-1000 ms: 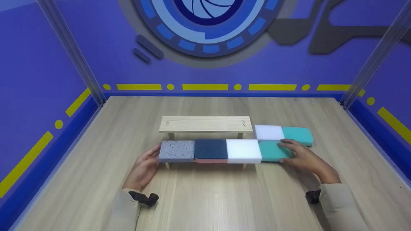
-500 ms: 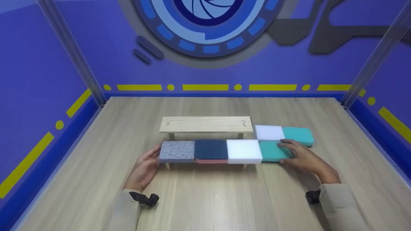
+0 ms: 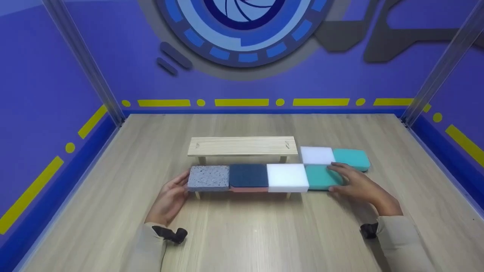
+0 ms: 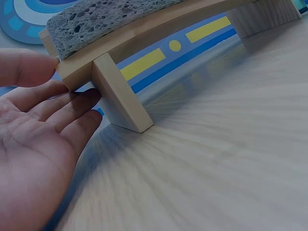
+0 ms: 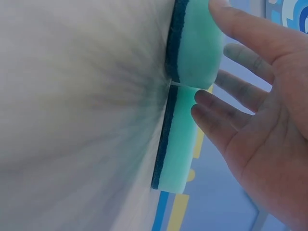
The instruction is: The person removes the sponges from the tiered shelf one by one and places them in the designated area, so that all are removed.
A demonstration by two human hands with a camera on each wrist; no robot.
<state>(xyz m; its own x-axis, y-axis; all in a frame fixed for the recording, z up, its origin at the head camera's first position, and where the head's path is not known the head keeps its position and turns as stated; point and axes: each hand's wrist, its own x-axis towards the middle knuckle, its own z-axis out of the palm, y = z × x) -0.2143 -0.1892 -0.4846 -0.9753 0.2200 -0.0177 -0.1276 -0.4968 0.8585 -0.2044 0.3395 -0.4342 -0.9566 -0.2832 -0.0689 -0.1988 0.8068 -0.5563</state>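
Note:
In the head view, my left hand (image 3: 168,200) holds the left end of a low wooden stand (image 4: 118,94), thumb at its front corner and fingers under the board. On that stand lie a grey pitted sponge-like block (image 3: 208,177), a dark-topped sponge (image 3: 248,175) with a reddish underside, and a white foam sponge (image 3: 287,176). At the stand's right end my right hand (image 3: 359,185) holds a green sponge (image 3: 319,177) between thumb and fingers. The right wrist view shows this sponge low over the table, dark scouring layer downward. Its left edge meets the white sponge in the head view.
A second wooden stand (image 3: 242,146), with nothing on its board, is behind the first. Right of it another white sponge (image 3: 317,155) and another green sponge (image 3: 351,159) lie side by side. Blue panels (image 3: 242,88) border the wooden table (image 3: 242,234) at the back and sides.

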